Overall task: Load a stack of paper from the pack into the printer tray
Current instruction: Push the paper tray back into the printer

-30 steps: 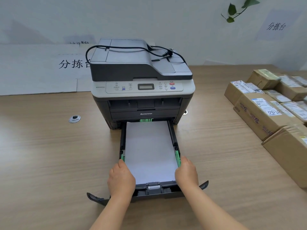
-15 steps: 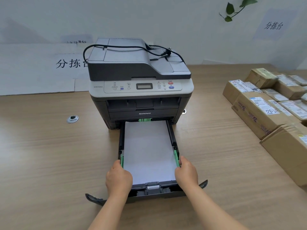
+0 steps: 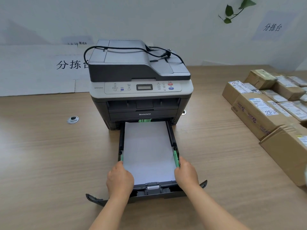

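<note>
A grey and white printer (image 3: 141,72) stands on the wooden table. Its black paper tray (image 3: 171,135) is pulled out toward me. A white stack of paper (image 3: 147,146) lies flat in it, between two green side guides (image 3: 176,157). My left hand (image 3: 119,180) curls over the tray's left side wall just behind the left guide (image 3: 121,157). My right hand (image 3: 186,175) grips the right wall by the right guide. Both thumbs lie at the paper's near corners. The tray's front panel (image 3: 149,196) is partly hidden under my wrists. No paper pack is in view.
A black power cord (image 3: 129,48) lies coiled on the printer lid. Several cardboard parcels (image 3: 259,112) crowd the table's right side. A round cable grommet (image 3: 72,119) sits to the left of the printer. White sheets with printed characters lean against the wall behind.
Both hands have stayed on the tray's sides by the green guides. The tray and paper have not visibly moved; only the view has shifted slightly.
</note>
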`<action>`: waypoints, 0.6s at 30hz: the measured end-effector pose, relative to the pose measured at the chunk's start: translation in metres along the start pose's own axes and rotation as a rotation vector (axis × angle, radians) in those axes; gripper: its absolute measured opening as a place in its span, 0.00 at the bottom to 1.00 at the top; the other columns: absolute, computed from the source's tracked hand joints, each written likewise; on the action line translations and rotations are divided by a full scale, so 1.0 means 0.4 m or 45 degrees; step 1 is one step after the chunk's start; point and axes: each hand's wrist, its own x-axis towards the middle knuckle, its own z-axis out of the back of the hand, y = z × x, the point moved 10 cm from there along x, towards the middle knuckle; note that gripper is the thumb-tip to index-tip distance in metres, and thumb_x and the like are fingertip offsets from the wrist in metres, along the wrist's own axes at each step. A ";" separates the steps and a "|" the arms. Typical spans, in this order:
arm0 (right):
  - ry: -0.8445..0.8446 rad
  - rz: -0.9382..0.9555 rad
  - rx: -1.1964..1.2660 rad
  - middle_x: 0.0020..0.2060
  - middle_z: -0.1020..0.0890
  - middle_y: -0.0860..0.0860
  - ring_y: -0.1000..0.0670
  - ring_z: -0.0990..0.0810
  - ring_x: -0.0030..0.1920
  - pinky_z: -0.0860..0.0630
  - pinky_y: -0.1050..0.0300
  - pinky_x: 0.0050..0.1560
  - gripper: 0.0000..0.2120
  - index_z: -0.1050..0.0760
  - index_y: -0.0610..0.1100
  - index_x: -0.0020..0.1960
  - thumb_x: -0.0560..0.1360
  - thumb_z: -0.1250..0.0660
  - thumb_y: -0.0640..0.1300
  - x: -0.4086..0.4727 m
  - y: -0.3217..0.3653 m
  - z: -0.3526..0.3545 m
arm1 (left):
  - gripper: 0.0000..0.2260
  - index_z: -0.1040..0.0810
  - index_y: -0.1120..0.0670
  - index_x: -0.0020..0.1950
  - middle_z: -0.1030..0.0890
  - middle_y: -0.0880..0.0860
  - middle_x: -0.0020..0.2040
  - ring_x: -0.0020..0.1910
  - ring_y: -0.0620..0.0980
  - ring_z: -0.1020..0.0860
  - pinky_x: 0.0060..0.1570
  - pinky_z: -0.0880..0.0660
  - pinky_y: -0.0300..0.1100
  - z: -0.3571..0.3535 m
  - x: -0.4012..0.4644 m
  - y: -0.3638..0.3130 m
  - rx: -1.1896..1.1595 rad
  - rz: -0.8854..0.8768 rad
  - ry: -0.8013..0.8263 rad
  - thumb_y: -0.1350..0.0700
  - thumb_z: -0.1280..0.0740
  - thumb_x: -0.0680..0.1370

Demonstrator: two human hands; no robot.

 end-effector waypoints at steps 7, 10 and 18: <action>-0.180 0.509 -0.382 0.51 0.17 0.49 0.45 0.20 0.53 0.24 0.51 0.49 0.21 0.26 0.41 0.62 0.80 0.47 0.54 -0.098 0.080 0.039 | 0.21 0.19 0.57 0.53 0.17 0.55 0.53 0.53 0.57 0.19 0.48 0.22 0.51 0.003 -0.090 -0.096 0.389 -0.575 -0.107 0.45 0.45 0.80; -0.223 0.698 -0.424 0.45 0.15 0.54 0.51 0.16 0.46 0.20 0.56 0.45 0.31 0.19 0.45 0.53 0.80 0.56 0.62 -0.170 0.068 0.038 | 0.30 0.18 0.54 0.47 0.17 0.52 0.49 0.54 0.52 0.23 0.54 0.28 0.49 -0.003 -0.165 -0.106 0.375 -0.892 -0.213 0.38 0.55 0.79; -0.486 0.974 -0.400 0.40 0.25 0.55 0.52 0.31 0.43 0.35 0.57 0.47 0.10 0.34 0.52 0.44 0.66 0.39 0.55 -0.280 0.052 0.063 | 0.02 0.29 0.50 0.46 0.30 0.51 0.47 0.48 0.53 0.28 0.49 0.33 0.47 0.033 -0.298 -0.089 0.233 -1.257 -0.601 0.53 0.40 0.75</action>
